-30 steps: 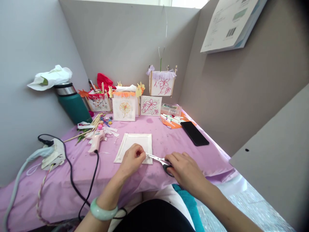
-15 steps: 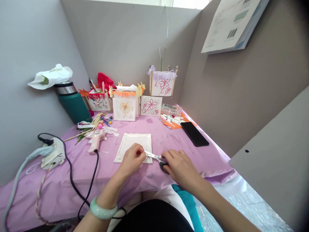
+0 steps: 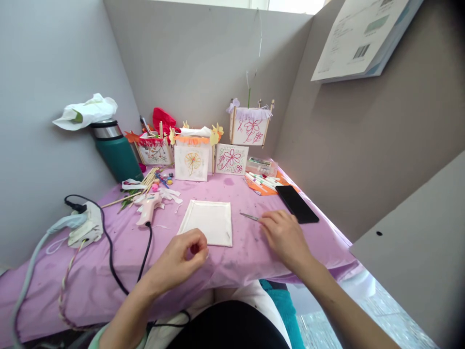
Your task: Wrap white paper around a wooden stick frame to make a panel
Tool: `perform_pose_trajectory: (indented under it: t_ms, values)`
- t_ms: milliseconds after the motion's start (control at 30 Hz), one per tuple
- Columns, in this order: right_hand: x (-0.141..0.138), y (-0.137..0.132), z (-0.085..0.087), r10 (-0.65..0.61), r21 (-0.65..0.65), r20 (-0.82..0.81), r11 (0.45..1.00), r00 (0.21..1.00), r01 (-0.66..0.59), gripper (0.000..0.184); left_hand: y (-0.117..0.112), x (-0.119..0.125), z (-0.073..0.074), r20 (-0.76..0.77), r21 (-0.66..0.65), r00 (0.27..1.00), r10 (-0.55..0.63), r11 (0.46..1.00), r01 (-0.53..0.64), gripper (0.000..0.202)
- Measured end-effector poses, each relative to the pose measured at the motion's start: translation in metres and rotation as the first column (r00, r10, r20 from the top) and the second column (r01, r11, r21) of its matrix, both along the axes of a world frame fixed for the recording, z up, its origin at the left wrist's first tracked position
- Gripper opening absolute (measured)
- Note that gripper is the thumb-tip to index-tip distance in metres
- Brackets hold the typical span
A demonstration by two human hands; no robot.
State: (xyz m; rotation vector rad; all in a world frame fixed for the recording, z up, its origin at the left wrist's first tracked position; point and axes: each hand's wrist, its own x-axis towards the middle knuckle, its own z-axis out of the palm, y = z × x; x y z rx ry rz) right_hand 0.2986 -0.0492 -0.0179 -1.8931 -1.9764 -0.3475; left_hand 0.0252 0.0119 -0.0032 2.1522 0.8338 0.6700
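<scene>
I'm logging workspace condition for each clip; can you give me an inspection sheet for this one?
Surface: purple cloth covers the table, speckled with small scraps.
Job's things: white framed panel lies flat; scissors lie to its right, with only the blades showing.
Clutter: glue gun, sticks, markers, phone, green flask, decorated paper boxes.
Hands: left hand is curled shut by the panel's front edge, contents hidden; right hand covers the scissors' handles, grip not visible.
Cables: black cord runs from the glue gun over the front edge; power strip at left.
Surroundings: grey partition walls; printed sheet on the right wall.
</scene>
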Motion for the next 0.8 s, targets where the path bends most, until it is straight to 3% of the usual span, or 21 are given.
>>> perform_pose_trajectory:
  t_ms: [100,200,267,333,400,467,533,567,633,700,800]
  values:
    - [-0.03,0.008,-0.004,0.21,-0.015,-0.093,0.977,0.973,-0.213,0.02,-0.002,-0.007,-0.003,-0.131,0.064,0.991,0.039,0.997,-0.031,0.027]
    - [-0.053,0.016,-0.012,0.295,-0.067,-0.092,0.951,0.951,-0.302,0.025,0.009,-0.01,-0.01,-0.175,0.191,0.971,0.165,0.973,-0.131,0.021]
    - [-0.063,0.019,-0.016,0.299,-0.112,-0.073,0.946,0.952,-0.305,0.027,0.02,-0.01,-0.013,-0.185,0.307,0.934,0.305,0.921,-0.24,0.017]
    - [-0.068,0.02,-0.017,0.273,-0.148,-0.056,0.949,0.96,-0.279,0.026,0.032,-0.009,-0.012,-0.25,0.431,0.844,0.474,0.835,-0.342,0.019]
    - [-0.071,0.02,-0.018,0.253,-0.161,-0.046,0.953,0.966,-0.257,0.025,0.044,-0.006,-0.01,-0.378,0.527,0.705,0.6,0.766,-0.369,0.024]
    - [-0.069,0.02,-0.02,0.265,-0.137,-0.07,0.952,0.962,-0.272,0.027,0.053,-0.001,-0.009,-0.494,0.554,0.591,0.638,0.755,-0.351,0.027]
    - [-0.059,0.02,-0.024,0.277,-0.062,-0.121,0.956,0.953,-0.286,0.029,0.06,0.004,-0.009,-0.555,0.538,0.55,0.624,0.773,-0.335,0.027]
    - [-0.051,0.02,-0.026,0.262,-0.01,-0.142,0.964,0.955,-0.266,0.031,0.062,0.006,-0.01,-0.565,0.532,0.547,0.617,0.78,-0.329,0.028]
    - [-0.031,0.02,-0.028,0.118,0.089,-0.152,0.99,0.981,-0.106,0.031,0.067,0.009,-0.01,-0.587,0.528,0.543,0.601,0.792,-0.306,0.031]
    - [-0.01,0.019,-0.028,-0.063,0.075,-0.103,0.995,0.993,0.071,0.029,0.071,0.011,-0.008,-0.6,0.527,0.551,0.58,0.804,-0.273,0.032]
    - [0.017,0.017,-0.025,-0.184,-0.02,0.011,0.983,0.983,0.184,0.019,0.082,0.017,0.0,-0.592,0.537,0.588,0.551,0.814,-0.222,0.034]
